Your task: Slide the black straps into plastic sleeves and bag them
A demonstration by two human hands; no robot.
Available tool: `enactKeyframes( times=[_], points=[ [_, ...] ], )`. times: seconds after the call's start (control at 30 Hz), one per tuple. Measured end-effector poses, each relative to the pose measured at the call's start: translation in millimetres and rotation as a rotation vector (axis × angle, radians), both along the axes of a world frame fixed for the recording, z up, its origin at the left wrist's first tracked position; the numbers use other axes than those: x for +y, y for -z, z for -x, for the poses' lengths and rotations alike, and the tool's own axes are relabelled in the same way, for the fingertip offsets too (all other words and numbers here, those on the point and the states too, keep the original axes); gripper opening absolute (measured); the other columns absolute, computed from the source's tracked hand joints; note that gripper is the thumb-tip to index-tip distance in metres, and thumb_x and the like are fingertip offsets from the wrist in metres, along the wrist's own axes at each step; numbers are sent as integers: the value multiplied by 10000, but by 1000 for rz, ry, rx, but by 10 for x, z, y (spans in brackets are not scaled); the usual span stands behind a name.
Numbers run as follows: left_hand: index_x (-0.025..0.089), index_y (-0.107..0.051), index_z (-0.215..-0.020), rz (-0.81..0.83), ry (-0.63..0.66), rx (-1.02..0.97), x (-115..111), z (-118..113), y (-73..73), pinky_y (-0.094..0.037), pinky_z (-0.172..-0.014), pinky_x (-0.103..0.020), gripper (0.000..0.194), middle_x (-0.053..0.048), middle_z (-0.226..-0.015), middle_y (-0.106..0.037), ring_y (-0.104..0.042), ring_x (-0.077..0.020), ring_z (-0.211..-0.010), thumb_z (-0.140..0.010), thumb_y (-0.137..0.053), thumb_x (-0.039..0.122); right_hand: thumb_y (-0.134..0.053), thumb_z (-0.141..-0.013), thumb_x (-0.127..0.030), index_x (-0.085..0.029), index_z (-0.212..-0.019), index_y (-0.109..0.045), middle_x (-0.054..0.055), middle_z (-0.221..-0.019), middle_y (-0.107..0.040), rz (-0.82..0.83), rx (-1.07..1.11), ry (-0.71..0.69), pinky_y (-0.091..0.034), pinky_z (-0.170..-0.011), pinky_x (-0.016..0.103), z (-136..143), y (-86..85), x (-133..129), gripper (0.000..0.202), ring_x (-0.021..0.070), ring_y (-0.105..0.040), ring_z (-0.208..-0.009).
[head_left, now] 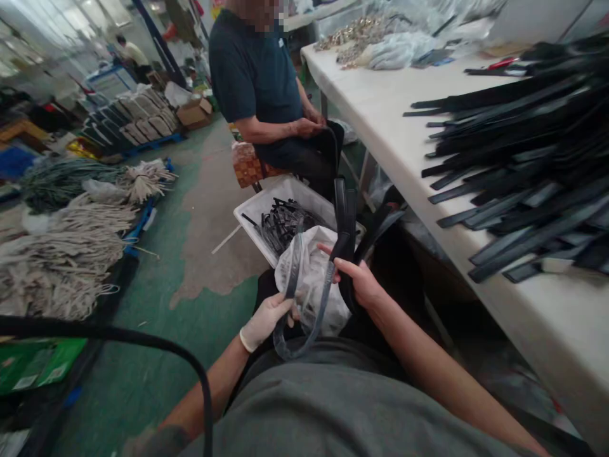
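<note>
Gripping a curved dark strap point(294, 270) in the head view: left hand point(269, 319), white-gloved, at 7 o'clock, thumb and fingers clamped on it. Strap hangs in a U, low point by the wearer's waist, far leg rising to the right hand point(358, 281).

Right hand, bare, at 4 o'clock: fingers closed around a bunch of black straps point(346, 219), index finger sticking out to the left. Can't tell how many pieces; they overlap. Bunch points up toward 12 to 1.

Just beyond the hands, near frame centre: white bin point(257, 246) holding short black strips point(280, 227), with a white plastic bag point(311, 251) at its near side.

White-topped table point(375, 95) runs from 12 to 5. Big pile of black straps point(514, 152) on it between 2 and 3, red item point(502, 63) at 2, metallic bits point(347, 35) at 12 to 1.

Co-worker point(254, 70) in a dark T-shirt seated at 11 to 12, both hands together over the lap. Pale cord bundles point(80, 254) at 9, cardboard box point(195, 114) at 10.
</note>
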State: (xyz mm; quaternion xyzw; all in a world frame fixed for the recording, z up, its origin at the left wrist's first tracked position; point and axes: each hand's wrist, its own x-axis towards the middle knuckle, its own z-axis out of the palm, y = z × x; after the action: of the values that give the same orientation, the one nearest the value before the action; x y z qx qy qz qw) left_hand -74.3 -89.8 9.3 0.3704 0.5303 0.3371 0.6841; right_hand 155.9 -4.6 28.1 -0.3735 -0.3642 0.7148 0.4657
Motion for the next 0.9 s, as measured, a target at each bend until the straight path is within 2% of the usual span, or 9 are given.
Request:
enactKeyframes(
  times=[0.07,0.13,0.27,0.33,0.43,0.53,0.63,0.77,0.9],
  points=[
    [109,-680,-1161,5,75,53,-19,-50,13,-411,-566,-233,516,-26,-692,-644,-550,-102,-538,-815,-662,492,-698,-747,-350,-163,-594,-639,4,-531,-542,-8,-10,34,-376,-538,263,-22,32,71,249,108,-444,-517],
    [117,-685,-1163,-9,127,111,-26,-83,18,-418,-586,-243,520,-20,-705,-637,-543,-103,-557,-822,-645,506,-705,-742,-355,-170,-546,-600,5,-516,-540,10,-21,63,-374,-531,262,-33,61,116,289,110,-454,-510],
    [134,-703,-1139,-34,214,202,-38,-94,38,-404,-572,-245,479,-10,-691,-618,-513,-97,-545,-849,-603,501,-721,-732,-355,-157,-769,-705,-21,-526,-529,16,37,61,-355,-507,252,-52,55,140,202,101,-450,-485],
    [139,-699,-1145,-34,237,225,-53,-76,58,-400,-560,-243,472,-4,-672,-609,-500,-94,-527,-856,-590,496,-710,-746,-360,-152,-926,-731,-31,-530,-519,-21,69,44,-351,-502,250,-83,15,137,276,99,-435,-481],
    [137,-705,-1127,-23,276,255,-55,-52,47,-436,-583,-254,453,-18,-682,-639,-529,-110,-546,-860,-584,482,-697,-753,-384,-138,-957,-740,-22,-530,-529,-46,56,63,-344,-489,247,-133,-54,123,322,98,-425,-479],
    [150,-719,-1098,-125,258,292,32,-96,-61,-495,-827,-309,383,-75,-933,-725,-643,-186,-840,-841,-624,419,-692,-757,-387,-124,-898,-747,-14,-517,-535,-49,10,46,-336,-477,245,-112,-101,75,303,100,-429,-473],
    [186,-680,-1193,-266,181,269,204,-257,-201,-424,-1018,-343,422,-67,-1160,-699,-602,-231,-1104,-812,-664,366,-684,-773,-391,-122,-906,-749,-23,-480,-513,-74,-10,-57,-351,-486,246,-7,-138,-13,307,106,-439,-468],
    [158,-732,-1066,-286,174,258,365,-493,-257,-494,-880,-319,347,-55,-977,-736,-648,-218,-917,-849,-604,396,-702,-756,-411,-122,-869,-748,-18,-476,-529,-99,-63,-128,-361,-478,251,54,-203,-88,313,108,-452,-444],
    [149,-758,-826,-266,210,381,277,-455,-134,-488,-786,-290,247,-31,-794,-720,-630,-195,-792,-829,-603,341,-699,-761,-407,-126,-803,-746,-21,-448,-502,-113,-126,91,-361,-497,256,-89,-277,-32,288,109,-450,-454]
  ],
)
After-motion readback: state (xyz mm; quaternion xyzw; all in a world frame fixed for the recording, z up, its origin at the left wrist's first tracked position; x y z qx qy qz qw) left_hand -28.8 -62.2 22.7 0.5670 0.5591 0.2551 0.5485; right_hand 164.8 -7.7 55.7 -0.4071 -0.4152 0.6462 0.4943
